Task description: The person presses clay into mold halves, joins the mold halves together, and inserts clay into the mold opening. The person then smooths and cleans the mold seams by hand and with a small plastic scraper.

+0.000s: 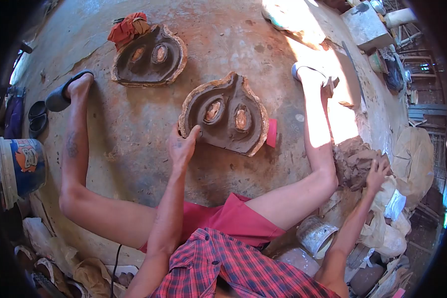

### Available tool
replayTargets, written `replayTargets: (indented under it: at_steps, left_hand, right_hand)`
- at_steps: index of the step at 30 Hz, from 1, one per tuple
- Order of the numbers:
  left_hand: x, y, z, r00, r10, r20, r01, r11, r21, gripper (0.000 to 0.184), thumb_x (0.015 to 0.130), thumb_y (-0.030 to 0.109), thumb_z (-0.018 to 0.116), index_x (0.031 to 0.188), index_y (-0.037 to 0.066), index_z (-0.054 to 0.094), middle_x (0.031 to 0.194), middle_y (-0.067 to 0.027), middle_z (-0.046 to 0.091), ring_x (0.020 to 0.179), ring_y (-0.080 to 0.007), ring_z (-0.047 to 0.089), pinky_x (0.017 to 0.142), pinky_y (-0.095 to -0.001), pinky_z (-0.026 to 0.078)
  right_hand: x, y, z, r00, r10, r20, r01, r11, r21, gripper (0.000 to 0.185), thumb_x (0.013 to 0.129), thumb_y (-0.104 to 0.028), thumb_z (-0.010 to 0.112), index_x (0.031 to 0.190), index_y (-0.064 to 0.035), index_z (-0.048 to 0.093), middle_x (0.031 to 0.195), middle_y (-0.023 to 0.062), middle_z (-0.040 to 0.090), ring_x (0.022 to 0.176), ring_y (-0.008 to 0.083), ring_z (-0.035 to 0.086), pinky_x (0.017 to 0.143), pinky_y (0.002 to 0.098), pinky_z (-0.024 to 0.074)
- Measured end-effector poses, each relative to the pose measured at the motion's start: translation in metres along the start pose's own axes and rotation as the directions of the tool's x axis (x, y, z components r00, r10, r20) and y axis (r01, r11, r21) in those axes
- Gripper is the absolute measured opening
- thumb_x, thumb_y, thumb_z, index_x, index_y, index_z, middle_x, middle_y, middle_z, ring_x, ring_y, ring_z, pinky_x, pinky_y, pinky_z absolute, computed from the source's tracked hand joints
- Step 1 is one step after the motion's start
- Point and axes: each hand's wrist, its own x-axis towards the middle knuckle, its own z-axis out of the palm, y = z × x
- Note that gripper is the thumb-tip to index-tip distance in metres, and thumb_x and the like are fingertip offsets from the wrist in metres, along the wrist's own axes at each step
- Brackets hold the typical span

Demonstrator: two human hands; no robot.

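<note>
My left hand (184, 145) grips the lower left rim of a mould (227, 136) lined with dark wet clay, its thumb on top and the other fingers hidden. Two oval openings inside show orange-brown cores. The mould rests on the floor between my legs, with a flat red piece (271, 133) at its right edge. Beside my right knee, my right hand (378, 174) grasps the right side of a big lump of brown clay (355, 161), fingers bent over it. A second clay-lined mould (150, 67) lies farther off at the upper left.
A crumpled orange-red cloth (127, 31) touches the far mould. At left stand a labelled bucket (22, 166) and a pair of dark sandals (37, 119). A metal pot (317, 236) and plastic bags (413, 159) crowd the right side. A grey block (366, 26) stands upper right.
</note>
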Motion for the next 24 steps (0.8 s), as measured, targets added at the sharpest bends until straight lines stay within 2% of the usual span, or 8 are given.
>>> replayTargets:
  at_steps: [3, 5, 8, 10, 13, 21, 23, 24]
  left_hand:
    - [0.003, 0.001, 0.009, 0.999, -0.021, -0.049, 0.03, 0.983, 0.179, 0.054, 0.084, 0.031, 0.085, 0.126, 0.001, 0.07, 0.114, -0.0243, 0.076, 0.108, -0.0413, 0.073, 0.095, -0.0481, 0.056]
    - [0.001, 0.004, 0.006, 0.998, -0.033, -0.048, 0.04, 0.988, 0.147, 0.053, 0.084, 0.03, 0.084, 0.125, 0.0, 0.07, 0.115, -0.0256, 0.076, 0.108, -0.0429, 0.073, 0.095, -0.049, 0.056]
    - [0.019, 0.004, 0.008, 0.998, -0.034, -0.045, 0.039, 0.993, 0.11, 0.05, 0.083, 0.027, 0.083, 0.123, 0.0, 0.071, 0.115, -0.0261, 0.076, 0.108, -0.0438, 0.072, 0.095, -0.0497, 0.056]
    - [0.041, 0.006, 0.003, 0.999, -0.016, -0.031, 0.019, 0.995, 0.102, 0.048, 0.082, 0.025, 0.082, 0.122, 0.0, 0.072, 0.113, -0.0254, 0.076, 0.107, -0.0431, 0.073, 0.094, -0.0494, 0.056]
    - [0.079, 0.026, -0.003, 0.997, 0.058, 0.053, -0.064, 0.991, 0.121, 0.046, 0.078, 0.023, 0.084, 0.118, 0.002, 0.076, 0.11, -0.0236, 0.078, 0.106, -0.0403, 0.074, 0.094, -0.0479, 0.056]
    - [0.063, 0.033, -0.026, 0.993, 0.098, -0.06, -0.093, 0.992, 0.085, 0.097, 0.078, 0.045, 0.09, 0.155, 0.002, 0.05, 0.126, -0.0248, 0.072, 0.114, -0.0369, 0.071, 0.096, -0.0459, 0.057]
    - [0.022, 0.011, -0.03, 0.998, -0.046, -0.042, 0.045, 0.999, -0.019, 0.099, 0.08, 0.047, 0.09, 0.156, -0.001, 0.047, 0.119, -0.0211, 0.072, 0.106, -0.0303, 0.07, 0.091, -0.0425, 0.057]
    - [-0.001, -0.004, -0.029, 0.993, -0.117, 0.016, 0.117, 0.992, -0.046, 0.1, 0.082, 0.048, 0.09, 0.156, -0.003, 0.046, 0.114, -0.018, 0.072, 0.099, -0.025, 0.07, 0.087, -0.0401, 0.058]
  right_hand:
    - [0.024, -0.03, -0.047, 0.954, 0.124, 0.271, -0.029, 0.944, -0.329, 0.084, 0.103, -0.075, 0.042, 0.164, -0.0177, 0.044, 0.174, 0.0216, 0.023, 0.16, 0.0463, 0.02, 0.126, 0.0677, 0.0186]
    - [-0.001, -0.133, -0.131, 0.955, 0.203, 0.217, -0.133, 0.945, -0.299, 0.081, 0.103, -0.068, 0.051, 0.162, -0.0124, 0.046, 0.173, 0.0222, 0.027, 0.159, 0.0455, 0.025, 0.126, 0.0644, 0.023]
    - [0.008, -0.157, -0.125, 0.955, -0.103, -0.279, 0.153, 0.975, 0.162, 0.076, 0.101, -0.048, 0.068, 0.158, -0.0022, 0.048, 0.168, 0.0255, 0.034, 0.155, 0.0463, 0.032, 0.126, 0.0533, 0.0307]
    - [-0.01, -0.219, -0.135, 0.87, -0.349, -0.349, 0.459, 0.833, 0.31, 0.065, 0.1, -0.029, 0.071, 0.155, -0.0002, 0.049, 0.164, 0.0252, 0.038, 0.153, 0.0422, 0.036, 0.124, 0.0534, 0.0343]
    - [-0.05, -0.331, -0.151, 0.906, -0.423, -0.016, 0.293, 0.6, 0.744, 0.05, 0.098, -0.012, 0.068, 0.145, -0.0006, 0.056, 0.14, 0.0238, 0.062, 0.135, 0.0359, 0.057, 0.114, 0.0462, 0.0461]
    - [-0.088, -0.523, -0.018, 0.779, -0.613, 0.133, 0.09, 0.318, 0.944, 0.054, 0.1, -0.039, 0.071, 0.14, -0.0039, 0.066, 0.123, 0.0262, 0.073, 0.111, 0.0412, 0.071, 0.102, 0.0463, 0.0546]
    - [-0.088, -0.56, -0.054, 0.714, -0.678, 0.174, 0.085, 0.331, 0.94, 0.06, 0.102, -0.048, 0.067, 0.142, -0.0037, 0.065, 0.128, 0.0279, 0.071, 0.119, 0.0425, 0.07, 0.104, 0.0467, 0.0534]
    - [-0.079, -0.583, -0.045, 0.608, -0.722, 0.331, 0.119, 0.495, 0.861, 0.064, 0.103, -0.053, 0.06, 0.142, -0.0028, 0.064, 0.133, 0.0285, 0.068, 0.124, 0.0436, 0.067, 0.105, 0.0465, 0.0523]
